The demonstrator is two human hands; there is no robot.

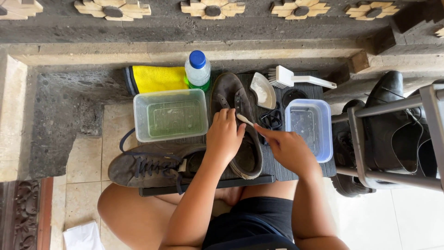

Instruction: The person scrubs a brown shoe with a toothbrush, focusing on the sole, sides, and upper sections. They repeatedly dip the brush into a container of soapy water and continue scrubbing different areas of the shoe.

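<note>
Head view: left hand (225, 134) presses the unlaced brown shoe (238, 127) on the dark mat (296, 173); right hand (287, 147) fingers clenched on small brush (245, 120) at its tongue. Second shoe (152, 167) lies laced, apparently unscrubbed

The dark ribbed mat (305, 172) in the frame's centre is crowded. A clear rectangular tub of greenish water (170, 114) blocks its upper left, a blue-rimmed clear tub (311, 127) its right. Between them lies the brown suede shoe (236, 125), flanked by narrow gaps only. A metal shoe rack (393, 139) walls off the right edge. Open passage remains over the pale floor tiles (83, 162) at lower left.
</note>
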